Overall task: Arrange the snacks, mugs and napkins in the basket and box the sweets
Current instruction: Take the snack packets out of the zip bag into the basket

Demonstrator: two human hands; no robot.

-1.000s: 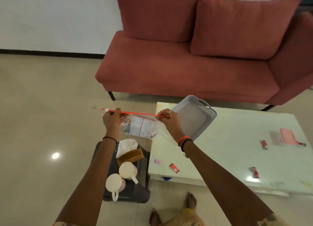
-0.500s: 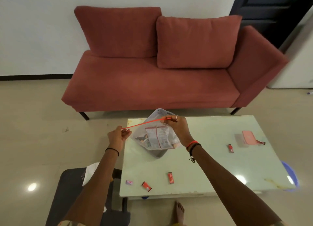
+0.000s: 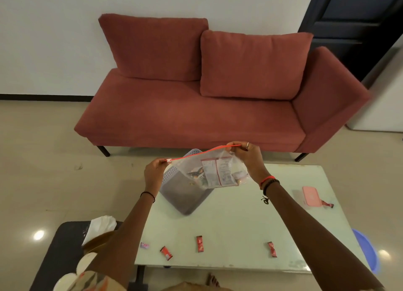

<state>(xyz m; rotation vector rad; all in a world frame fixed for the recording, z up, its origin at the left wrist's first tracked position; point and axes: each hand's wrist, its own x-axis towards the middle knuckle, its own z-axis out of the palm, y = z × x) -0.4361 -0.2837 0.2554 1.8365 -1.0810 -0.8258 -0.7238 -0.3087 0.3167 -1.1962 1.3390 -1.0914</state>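
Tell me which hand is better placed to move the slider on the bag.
Probably the left hand: its fingers pinch the red zip strip beside the white slider, while the right hand holds the strip's far end.

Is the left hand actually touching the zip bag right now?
Touching. The head view shows the left hand pinching the zip bag at the slider end of its red strip; the right hand pinches the other end.
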